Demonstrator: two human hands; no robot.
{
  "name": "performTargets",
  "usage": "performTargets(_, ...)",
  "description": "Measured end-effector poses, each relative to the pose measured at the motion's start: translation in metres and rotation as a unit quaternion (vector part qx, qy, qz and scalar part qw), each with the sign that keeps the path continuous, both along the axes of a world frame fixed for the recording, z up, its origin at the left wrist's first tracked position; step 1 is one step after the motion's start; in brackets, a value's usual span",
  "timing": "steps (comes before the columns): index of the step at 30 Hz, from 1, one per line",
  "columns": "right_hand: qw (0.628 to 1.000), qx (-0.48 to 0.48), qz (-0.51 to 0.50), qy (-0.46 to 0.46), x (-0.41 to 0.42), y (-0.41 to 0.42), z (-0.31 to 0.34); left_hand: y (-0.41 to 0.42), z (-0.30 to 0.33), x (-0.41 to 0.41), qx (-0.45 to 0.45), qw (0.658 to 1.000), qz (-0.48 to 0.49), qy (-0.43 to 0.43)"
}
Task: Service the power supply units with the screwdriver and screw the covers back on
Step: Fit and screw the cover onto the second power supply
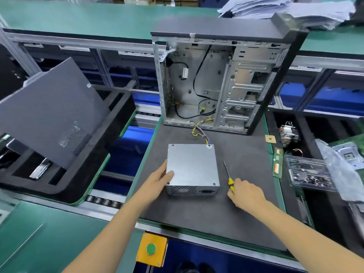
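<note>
At the centre of the frame a grey power supply (192,166) sits flat on a dark mat (216,209) that covers the desk (59,233), its metal cover on top with screws visible at the corners and a vent grille on the side facing the camera. A bundle of yellow and black wires (201,133) runs from its far edge toward the open computer case (222,81), which stands upright at the upper centre with its bare metal inside showing. The left hand (161,177) comes in from the lower left and rests against the left side of the power supply, fingers fairly straight, thumb lying on the near left corner of the cover — it holds the box in place rather than wrapping it. The right hand (246,194) lies just right of the power supply, its fingers curled around the yellow and black handle of the screwdriver (228,177); the thin shaft points away toward the upper left, low over the mat, apart from the box. At the left of the frame a grey side panel (51,113) leans tilted over a black foam tray (82,174). On the right edge lie green memory sticks (277,161) and a clear plastic box of small parts (309,174). A yellow box with a green button (151,249) is fixed to the front edge of the desk, bottom centre.
</note>
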State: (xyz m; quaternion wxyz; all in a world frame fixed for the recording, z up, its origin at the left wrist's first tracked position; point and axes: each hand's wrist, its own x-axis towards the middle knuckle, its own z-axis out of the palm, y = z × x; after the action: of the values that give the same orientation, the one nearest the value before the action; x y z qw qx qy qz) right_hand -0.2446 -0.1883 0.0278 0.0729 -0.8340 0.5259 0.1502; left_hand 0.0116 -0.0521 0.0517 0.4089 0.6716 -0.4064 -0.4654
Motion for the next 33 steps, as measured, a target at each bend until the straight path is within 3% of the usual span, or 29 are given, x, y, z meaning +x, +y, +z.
performTargets(6,1.000,0.015,-0.019,0.006,0.002,0.002,0.007,-0.016,0.004,-0.012,-0.010,1.000,-0.024,0.000)
performTargets(11,0.987,0.114,-0.103,-0.038,0.005,0.002,0.021,-0.025,0.003,-0.010,-0.009,0.999,-0.031,0.002)
performTargets(13,0.959,0.180,-0.177,-0.129,0.001,-0.001,0.025,-0.027,0.004,-0.011,-0.013,0.999,-0.039,-0.015)
performTargets(15,0.900,0.247,-0.265,-0.241,-0.004,-0.003,0.032,-0.028,0.002,-0.012,-0.039,0.999,-0.025,-0.018)
performTargets(17,0.849,0.275,-0.314,-0.324,-0.009,-0.001,0.041,-0.026,0.002,-0.011,-0.059,0.996,0.067,-0.003)
performTargets(20,0.812,0.237,-0.325,-0.423,-0.009,0.002,0.055,-0.013,0.012,-0.001,-0.089,0.978,0.188,0.007)
performTargets(25,0.886,0.117,-0.133,-0.429,0.022,0.038,0.088,0.033,0.031,0.030,-0.087,0.976,0.196,0.038)
performTargets(29,0.892,0.140,0.000,-0.429,0.069,0.095,0.095,0.065,0.039,0.028,-0.036,0.986,0.144,0.071)
performTargets(33,0.932,0.096,0.182,-0.298,0.104,0.147,0.065,0.103,0.033,0.020,0.026,0.994,0.088,0.061)
